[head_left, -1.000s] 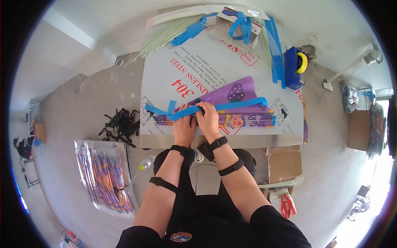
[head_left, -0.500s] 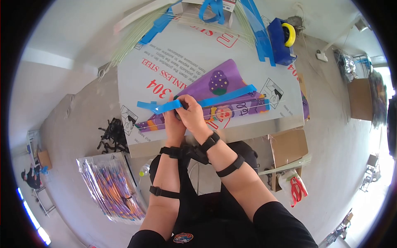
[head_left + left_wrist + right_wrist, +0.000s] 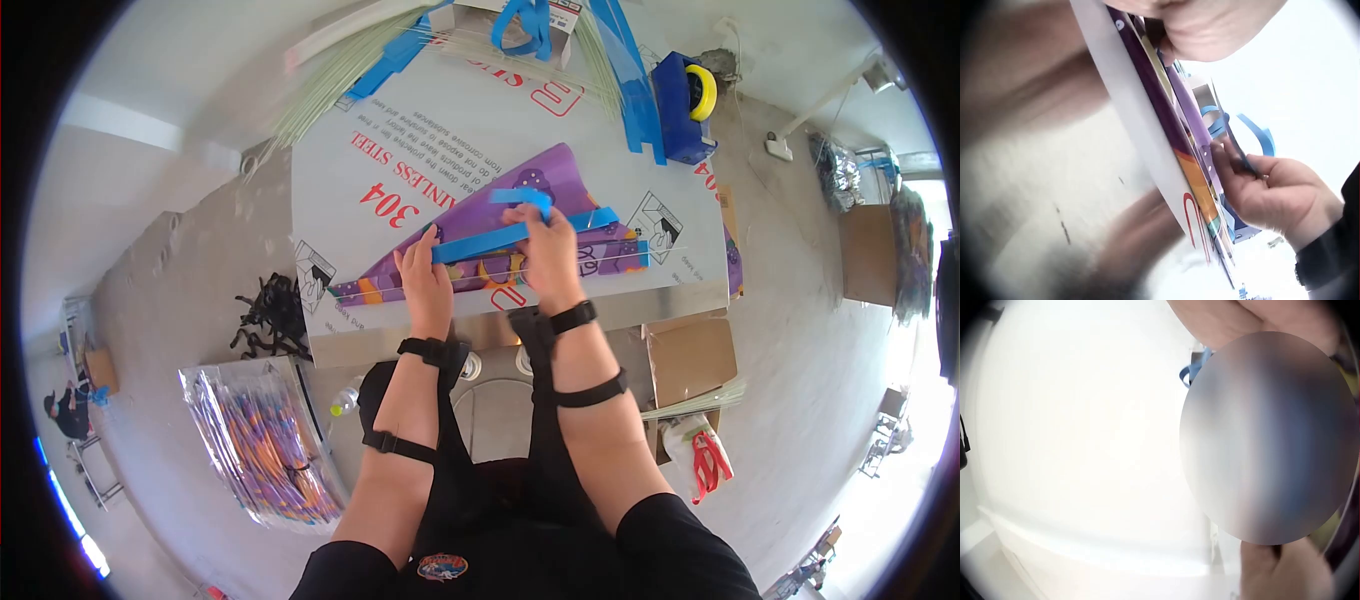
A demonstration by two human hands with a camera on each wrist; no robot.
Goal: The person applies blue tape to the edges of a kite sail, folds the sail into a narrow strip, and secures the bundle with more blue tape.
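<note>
A purple printed sheet (image 3: 555, 168), folded to a long triangle, lies on the film-covered metal table. Across it runs a flat blue strip (image 3: 490, 241), from beside my left hand to the sheet's right part. My left hand (image 3: 428, 285) rests on the sheet's left part, fingers extended, the thumb side at the strip's left end. Over the middle of the sheet my right hand (image 3: 550, 255) pinches a blue strip end, which sticks up and curls left above the fingers. The left wrist view also shows the right hand (image 3: 1285, 194) pinching blue strip. A blurred oval hides much of the right wrist view.
A blue tape dispenser (image 3: 683, 110) with a yellow roll stands at the table's right edge. Thin pale rods (image 3: 345, 95), more blue strips (image 3: 630, 85) and a box lie along the back. On the floor are black straps (image 3: 270, 318), wrapped printed sheets (image 3: 260, 440) and a cardboard box (image 3: 692, 360).
Both hands were together at the strip's left part. My right hand has moved right with a blue strip end; my left hand has stayed at the left, its fingers now spread on the sheet.
</note>
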